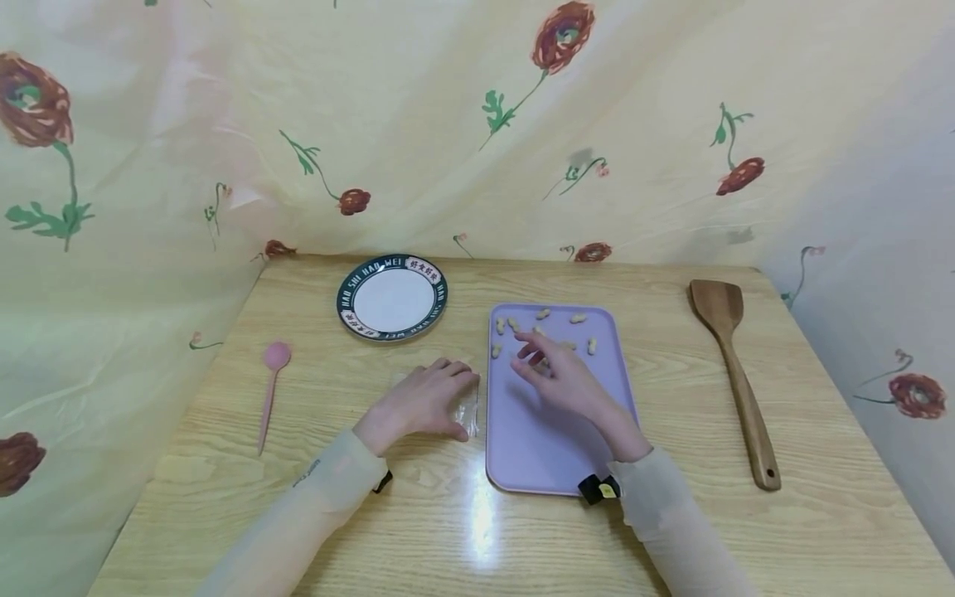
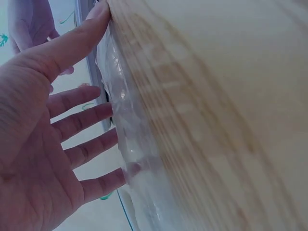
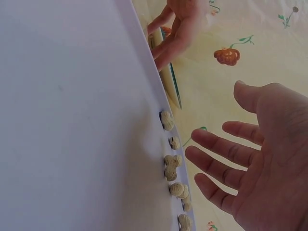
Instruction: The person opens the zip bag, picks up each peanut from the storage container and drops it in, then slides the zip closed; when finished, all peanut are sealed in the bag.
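A clear plastic bag (image 1: 467, 413) lies flat on the table left of the tray. My left hand (image 1: 429, 398) rests over it, fingers spread; in the left wrist view the fingertips touch the bag (image 2: 126, 115). Several peanuts (image 1: 578, 318) in their shells are scattered over the far half of a purple tray (image 1: 552, 452). Above that part of the tray hovers my right hand (image 1: 563, 377), its fingers loosely bent. The right wrist view shows nothing in this hand (image 3: 255, 159), and the peanuts (image 3: 171, 167) sit apart from its fingertips.
A white plate with a dark lettered rim (image 1: 351, 319) stands at the back left. Farther left lies a pink spoon (image 1: 276, 356). On the right is a wooden spatula (image 1: 734, 365). A flowered cloth (image 1: 418, 124) hangs behind the wooden table (image 1: 418, 531).
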